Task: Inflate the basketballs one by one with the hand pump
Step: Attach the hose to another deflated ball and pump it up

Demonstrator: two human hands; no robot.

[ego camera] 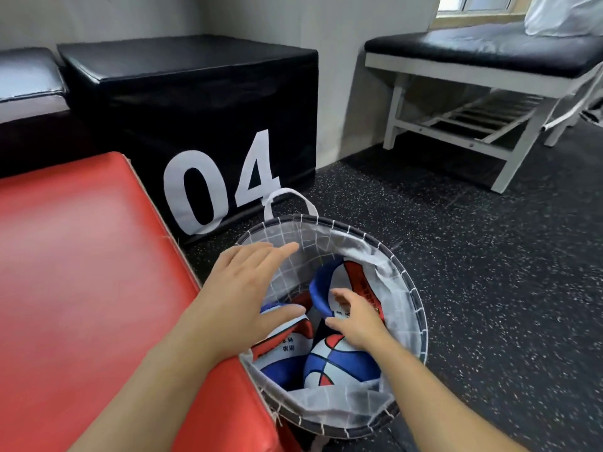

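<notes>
A round fabric basket (pixel 411 300) with a white grid lining stands on the floor and holds three red, white and blue basketballs. One caved-in, deflated ball (pixel 350 277) lies at the top, another (pixel 287 334) at the left, and a rounder one (pixel 339 363) at the bottom. My left hand (pixel 243 288) hovers over the basket's left side with fingers spread and straight. My right hand (pixel 357 316) reaches down inside, its fingers and thumb curling at the folded blue edge of the top ball. No pump is in view.
A red padded box (pixel 81 272) touches the basket's left side. Behind it stands a black box (pixel 195 125) marked 04. A white-framed bench (pixel 489 60) with a black cushion is at the back right. Dark speckled rubber floor (pixel 489 272) lies to the right.
</notes>
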